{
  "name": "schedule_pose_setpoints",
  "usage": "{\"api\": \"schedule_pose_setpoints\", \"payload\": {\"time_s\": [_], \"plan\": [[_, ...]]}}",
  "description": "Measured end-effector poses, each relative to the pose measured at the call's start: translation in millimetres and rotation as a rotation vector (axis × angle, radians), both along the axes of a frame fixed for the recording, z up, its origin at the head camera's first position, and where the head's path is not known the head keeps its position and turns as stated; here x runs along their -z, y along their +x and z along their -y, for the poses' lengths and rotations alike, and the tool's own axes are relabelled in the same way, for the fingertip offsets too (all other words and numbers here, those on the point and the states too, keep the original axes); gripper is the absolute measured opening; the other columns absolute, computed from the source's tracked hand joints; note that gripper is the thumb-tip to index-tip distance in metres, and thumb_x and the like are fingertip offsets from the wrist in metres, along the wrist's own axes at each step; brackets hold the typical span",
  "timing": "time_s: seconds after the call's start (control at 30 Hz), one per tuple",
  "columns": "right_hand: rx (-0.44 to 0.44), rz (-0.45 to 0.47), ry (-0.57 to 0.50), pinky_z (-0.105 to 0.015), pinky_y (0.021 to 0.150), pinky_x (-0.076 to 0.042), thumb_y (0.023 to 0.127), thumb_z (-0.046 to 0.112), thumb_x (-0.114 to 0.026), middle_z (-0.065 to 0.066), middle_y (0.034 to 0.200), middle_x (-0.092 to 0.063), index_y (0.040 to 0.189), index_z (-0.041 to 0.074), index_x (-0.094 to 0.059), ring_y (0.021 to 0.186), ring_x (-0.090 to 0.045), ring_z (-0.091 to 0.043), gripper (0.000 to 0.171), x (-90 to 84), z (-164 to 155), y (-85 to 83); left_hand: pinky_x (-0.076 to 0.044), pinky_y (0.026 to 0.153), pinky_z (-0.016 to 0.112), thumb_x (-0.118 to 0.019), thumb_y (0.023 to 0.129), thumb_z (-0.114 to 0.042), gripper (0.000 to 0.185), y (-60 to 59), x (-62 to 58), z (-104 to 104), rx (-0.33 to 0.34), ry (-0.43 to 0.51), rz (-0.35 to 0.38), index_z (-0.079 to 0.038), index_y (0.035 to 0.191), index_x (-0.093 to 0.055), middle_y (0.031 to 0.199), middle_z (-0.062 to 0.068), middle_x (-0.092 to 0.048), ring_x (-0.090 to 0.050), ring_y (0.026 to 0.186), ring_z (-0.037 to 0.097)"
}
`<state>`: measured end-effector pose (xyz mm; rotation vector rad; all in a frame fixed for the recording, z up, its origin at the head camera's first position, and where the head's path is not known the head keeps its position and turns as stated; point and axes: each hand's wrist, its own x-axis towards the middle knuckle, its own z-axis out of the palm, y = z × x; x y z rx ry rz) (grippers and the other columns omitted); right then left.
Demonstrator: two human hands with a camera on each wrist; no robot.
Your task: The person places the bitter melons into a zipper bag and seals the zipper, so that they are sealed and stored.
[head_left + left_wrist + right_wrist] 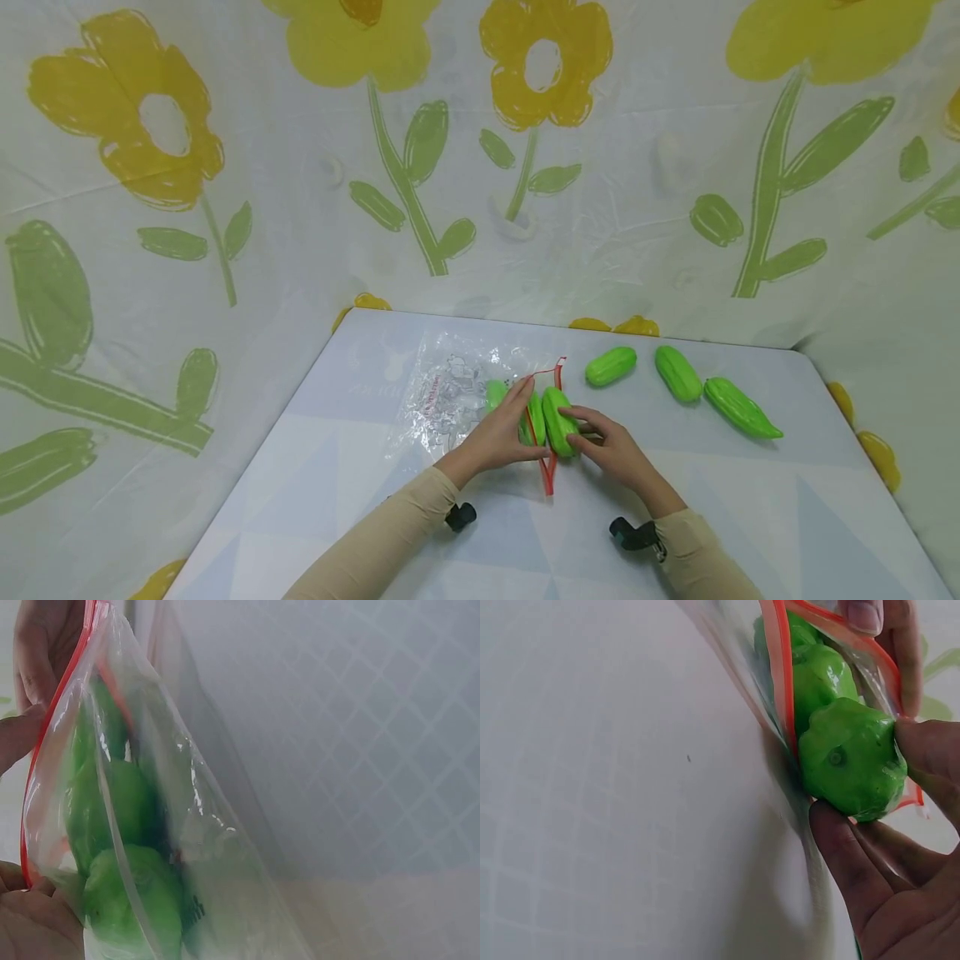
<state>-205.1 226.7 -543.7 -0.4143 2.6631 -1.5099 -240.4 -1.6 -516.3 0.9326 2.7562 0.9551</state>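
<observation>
A clear plastic zip bag (442, 392) with a red zip edge lies on the table. My left hand (498, 433) holds its mouth apart, fingers and thumb along the red edge. Between the fingers and thumb of my right hand (611, 447) is a plump, ribbed, bright green toy vegetable (557, 422), pinched at the bag's mouth. The right wrist view shows the blunt end of this toy vegetable (851, 761) between the red edges. More green toy vegetables (112, 802) show through the film in the left wrist view.
To the right of the bag, on the pale patterned table (600, 542), lie a short green toy vegetable (611, 367), a longer one (678, 373) and a pointed one (741, 408). A flower-printed curtain (600, 233) hangs behind the table's back edge.
</observation>
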Motion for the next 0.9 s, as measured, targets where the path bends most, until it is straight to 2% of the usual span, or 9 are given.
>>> {"api": "schedule_pose_setpoints", "payload": {"time_s": [0.17, 0.33, 0.5, 0.7, 0.9], "plan": [[0.000, 0.005, -0.007, -0.042, 0.087, -0.051, 0.086, 0.037, -0.063, -0.001, 0.140, -0.045, 0.130, 0.033, -0.052, 0.113, -0.055, -0.030, 0.045, -0.2, 0.6, -1.8, -0.037, 0.104, 0.037, -0.077, 0.070, -0.045, 0.113, 0.8, -1.2, 0.0, 0.003, 0.006, -0.002, -0.013, 0.151, -0.005, 0.156, 0.002, -0.008, -0.024, 0.138, 0.019], [0.007, 0.020, -0.005, -0.045, 0.089, -0.049, 0.088, 0.031, -0.062, -0.002, 0.141, -0.044, 0.132, 0.033, -0.051, 0.115, -0.054, -0.032, 0.045, 0.3, 2.2, -3.4, -0.037, 0.104, 0.037, -0.077, 0.071, -0.045, 0.113, 1.7, -2.7, -0.6, 0.002, 0.003, -0.012, -0.013, 0.151, -0.004, 0.156, 0.000, -0.008, -0.025, 0.137, 0.019], [0.024, 0.047, -0.027, -0.048, 0.088, -0.049, 0.087, 0.027, -0.064, -0.003, 0.140, -0.044, 0.132, 0.031, -0.051, 0.114, -0.054, -0.034, 0.047, -0.4, 5.1, -4.0, -0.038, 0.103, 0.036, -0.076, 0.070, -0.048, 0.113, 2.1, -2.7, -0.9, -0.006, -0.006, -0.009, -0.018, 0.151, -0.002, 0.156, -0.004, -0.007, -0.026, 0.137, 0.018], [0.033, 0.072, 0.005, -0.043, 0.088, -0.050, 0.085, 0.037, -0.065, 0.000, 0.140, -0.045, 0.131, 0.036, -0.051, 0.114, -0.055, -0.030, 0.048, -2.9, 8.1, -4.8, -0.038, 0.103, 0.036, -0.076, 0.070, -0.050, 0.114, 1.6, -2.0, -0.7, -0.004, -0.007, -0.006, -0.021, 0.150, 0.000, 0.156, -0.004, -0.006, -0.024, 0.138, 0.016], [0.033, 0.093, 0.014, -0.043, 0.088, -0.050, 0.082, 0.045, -0.064, 0.000, 0.140, -0.044, 0.130, 0.040, -0.051, 0.114, -0.055, -0.031, 0.050, -1.9, 10.2, -7.1, -0.037, 0.104, 0.036, -0.075, 0.070, -0.050, 0.114, 2.0, -2.9, -0.5, -0.002, -0.004, -0.011, -0.021, 0.150, 0.000, 0.156, -0.003, -0.007, -0.024, 0.138, 0.017]]}}
